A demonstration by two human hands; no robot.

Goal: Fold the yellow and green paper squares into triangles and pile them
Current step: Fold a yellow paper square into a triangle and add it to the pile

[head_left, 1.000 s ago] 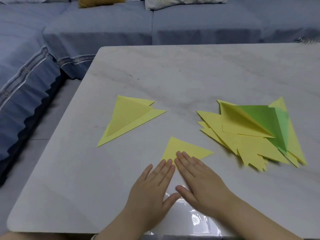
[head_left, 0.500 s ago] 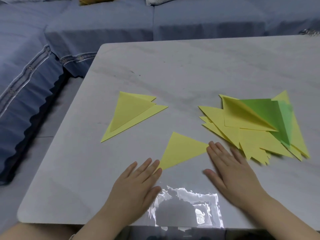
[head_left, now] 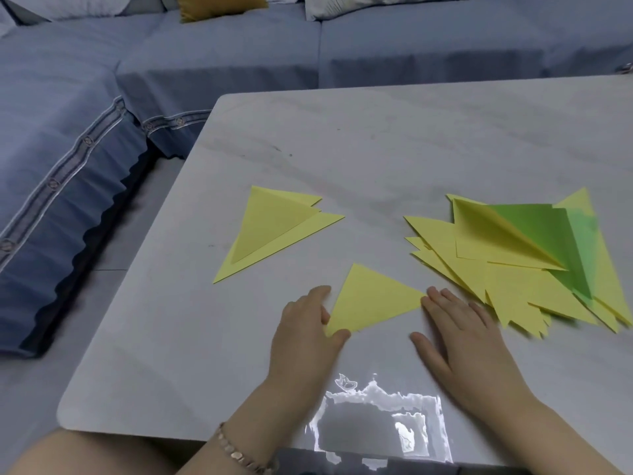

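Note:
A small folded yellow triangle (head_left: 373,299) lies flat near the table's front edge, between my hands. My left hand (head_left: 306,332) pinches its lower left corner, thumb on top and fingers curled at the left edge. My right hand (head_left: 459,334) lies flat on the table, fingertips touching the triangle's right tip. Behind and to the left sits a pile of two folded yellow triangles (head_left: 274,231). At the right is a fanned heap of yellow paper (head_left: 520,286) with a green sheet (head_left: 534,231) partly under a lifted yellow flap.
The pale marble table (head_left: 376,142) has a rounded front left corner and a bright reflection near its front edge. A blue sofa (head_left: 171,80) wraps around the table's left and far sides, with cushions at the back.
Both hands have slid apart off the triangle. The left hand then closed on its lower left corner, and the right hand stayed flat at its right tip.

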